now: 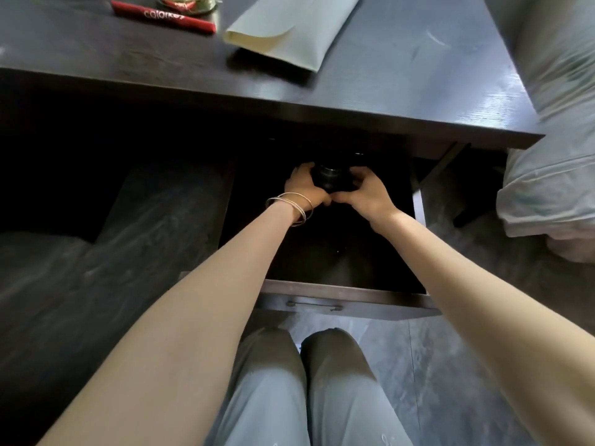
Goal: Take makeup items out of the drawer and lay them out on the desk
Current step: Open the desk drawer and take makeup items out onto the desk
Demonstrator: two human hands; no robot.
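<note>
Reaching into the open drawer (347, 294) under the dark desk (402, 75), both hands met at its far end. Left hand (304, 188), thin bangles (291, 207) at the wrist, and right hand (363, 193) curled round a dark round jar (330, 178) from either side, thumbs near each other at its near edge. On the desk's far left lay a red tube (162, 17), touching a gold tin (188, 2); right of them, a pale folded pouch (289, 27). Grey-trousered knees (302, 365) showed near.
</note>
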